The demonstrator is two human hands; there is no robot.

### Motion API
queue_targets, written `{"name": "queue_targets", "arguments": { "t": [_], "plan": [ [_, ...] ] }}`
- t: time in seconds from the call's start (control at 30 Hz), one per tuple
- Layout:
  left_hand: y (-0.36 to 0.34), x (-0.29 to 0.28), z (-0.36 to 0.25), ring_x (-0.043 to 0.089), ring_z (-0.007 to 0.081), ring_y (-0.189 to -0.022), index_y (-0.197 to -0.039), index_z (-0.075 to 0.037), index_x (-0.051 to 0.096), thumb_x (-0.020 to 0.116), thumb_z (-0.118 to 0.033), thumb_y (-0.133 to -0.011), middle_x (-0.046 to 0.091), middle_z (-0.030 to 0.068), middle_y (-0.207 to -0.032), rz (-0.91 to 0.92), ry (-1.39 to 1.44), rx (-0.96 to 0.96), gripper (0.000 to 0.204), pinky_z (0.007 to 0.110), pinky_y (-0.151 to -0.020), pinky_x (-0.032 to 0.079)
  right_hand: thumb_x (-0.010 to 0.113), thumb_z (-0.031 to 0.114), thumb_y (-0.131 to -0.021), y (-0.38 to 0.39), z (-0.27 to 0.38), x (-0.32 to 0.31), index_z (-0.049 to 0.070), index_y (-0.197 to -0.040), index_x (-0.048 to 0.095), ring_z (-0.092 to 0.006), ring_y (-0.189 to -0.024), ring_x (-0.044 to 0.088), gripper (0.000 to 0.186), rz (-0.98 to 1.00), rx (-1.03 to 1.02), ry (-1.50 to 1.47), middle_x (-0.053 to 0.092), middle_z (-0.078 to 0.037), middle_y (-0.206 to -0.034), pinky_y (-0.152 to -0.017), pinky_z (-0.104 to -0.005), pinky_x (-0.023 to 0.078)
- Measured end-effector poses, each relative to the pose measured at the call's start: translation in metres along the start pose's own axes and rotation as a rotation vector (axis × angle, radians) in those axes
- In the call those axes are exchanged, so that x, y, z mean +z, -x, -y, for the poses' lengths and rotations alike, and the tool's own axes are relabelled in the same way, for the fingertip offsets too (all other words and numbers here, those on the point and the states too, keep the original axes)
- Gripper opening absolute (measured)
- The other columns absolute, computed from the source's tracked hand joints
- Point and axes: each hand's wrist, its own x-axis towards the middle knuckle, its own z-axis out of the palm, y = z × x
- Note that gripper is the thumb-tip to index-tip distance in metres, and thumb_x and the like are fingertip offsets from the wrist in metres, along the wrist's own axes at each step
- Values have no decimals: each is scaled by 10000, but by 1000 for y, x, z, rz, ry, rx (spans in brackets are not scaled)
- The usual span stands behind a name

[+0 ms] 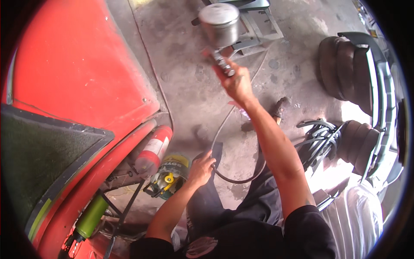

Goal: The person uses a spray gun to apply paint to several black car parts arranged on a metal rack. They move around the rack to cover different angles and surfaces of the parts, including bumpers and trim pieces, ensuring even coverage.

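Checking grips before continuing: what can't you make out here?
Head view:
Silver metal spray gun with cylindrical cup: front end blurred, apparently by motion.
Its handle: mostly hidden by the right hand.
Flexible grey-brown hose: gripped stretch covered by the left hand.
Broad red panel: cut off by the upper edge.

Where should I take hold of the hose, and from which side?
Probably the upright stretch just above its low loop, where the left hand has it, coming in from the person's left. The hose is slender there, so the fingers can wrap around it; its loop swings away to the right, which leaves the left side the easier approach.
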Motion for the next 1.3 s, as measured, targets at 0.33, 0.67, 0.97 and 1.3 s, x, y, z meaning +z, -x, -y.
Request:
{"name": "queue_targets", "arguments": {
  "t": [0.33, 0.67, 0.97, 1.3],
  "plan": [
    [25, 13, 15, 669, 377, -1128, -1129, -67, 673, 666, -50, -911, 587, 187, -1475, -78, 99, -83, 218, 487, -937, 535, 747, 367, -969, -20, -1, -51, 32, -1064, 725, -409, -688, 722, 349, -645, -55, 432, 709, -217, -729, -649, -472, 544],
    [23, 26, 24, 658, 377, -1182, -1154, -98, 648, 668, -157, -993, 547, 131, -1533, -144, 141, -88, 172, 476, -935, 555, 754, 286, -929, -1, 83, 72, 52, -1106, 730, -438, -830, 717, 295, 37, -175, 244, 736, -238, -889, -727, -521, 558],
    [21, 23, 11, 663, 359, -1164, -1155, -82, 654, 623, -176, -999, 576, 162, -1484, -168, 199, -93, 184, 457, -954, 544, 739, 397, -941, -60, 44, -69, 29, -1006, 719, -469, -824, 724, 374, -525, -61, 634, 729, -253, -813, -747, -537, 559],
    [25, 22, 16, 682, 350, -1131, -1185, -81, 656, 638, -185, -1005, 601, 165, -1446, -197, 187, -95, 209, 440, -912, 566, 723, 304, -944, -27, 79, 73, 43, -1079, 730, -423, -779, 726, 294, -41, -150, 331, 730, -212, -803, -731, -499, 569]
  ]
}}
